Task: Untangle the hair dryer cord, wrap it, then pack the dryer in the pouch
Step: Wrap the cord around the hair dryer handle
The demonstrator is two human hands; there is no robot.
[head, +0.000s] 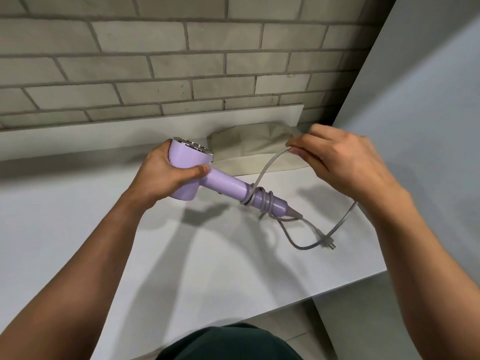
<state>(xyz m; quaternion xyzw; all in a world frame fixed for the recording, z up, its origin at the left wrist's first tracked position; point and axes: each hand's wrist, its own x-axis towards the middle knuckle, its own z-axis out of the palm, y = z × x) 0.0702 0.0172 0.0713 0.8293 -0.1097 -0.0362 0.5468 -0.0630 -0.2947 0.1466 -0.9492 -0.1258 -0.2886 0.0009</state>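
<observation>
Lilac plastic hair dryer with chrome rear grille: held above the white table top, head toward the brick wall, handle slanting down to the right. Left hand: clasped round the dryer's head, thumb laid along the base of the handle. Grey rubber cord: several coils wound round the lower handle, one strand rising from the coils to the right hand, the slack passing beyond that hand and looping down to the table. Right hand: fingers curled, pinching the cord, raised over the pouch's right end. Two-pin grey plug: lying on the table, right of the handle's tip. Beige fabric pouch: crumpled flat on the table against the wall ledge, behind the dryer. Grey brick wall: backs the table.
</observation>
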